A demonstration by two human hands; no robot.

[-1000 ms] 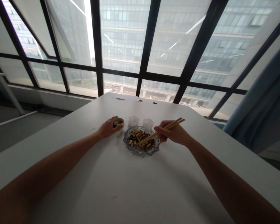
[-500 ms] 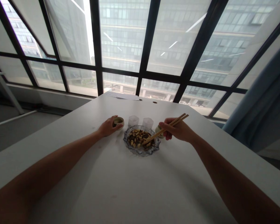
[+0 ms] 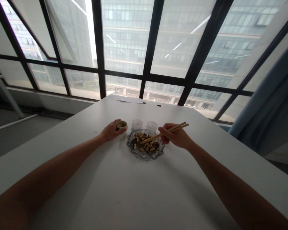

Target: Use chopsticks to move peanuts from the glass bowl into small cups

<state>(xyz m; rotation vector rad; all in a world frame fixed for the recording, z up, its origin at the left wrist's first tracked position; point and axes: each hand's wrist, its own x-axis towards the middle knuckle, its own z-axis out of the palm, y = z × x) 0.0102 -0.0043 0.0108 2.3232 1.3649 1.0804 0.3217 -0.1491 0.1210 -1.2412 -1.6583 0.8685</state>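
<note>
The white surface (image 3: 124, 191) carries a glass dish (image 3: 146, 156). Beside it, the left hand (image 3: 110, 131) has its fingers curled round a cup (image 3: 122, 124); the right hand (image 3: 175, 135) has its fingers clamped on chopsticks (image 3: 155, 137), their tips among the dish's nuts (image 3: 150, 148).

Near the middle of the frame, the left hand (image 3: 111, 131) curls around a small bowl (image 3: 122, 124) with dark bits inside. Right of centre, the right hand (image 3: 174, 135) grips chopsticks (image 3: 156, 137), their tips among pale nuts (image 3: 151, 148) in a glass dish (image 3: 144, 157). Two clear cups (image 3: 152, 126) stand just above the dish in the frame. The white worktop (image 3: 134, 191) fills the lower middle; windows (image 3: 127, 32) span the top, and a blue curtain (image 3: 264, 108) hangs at the right edge.
</note>
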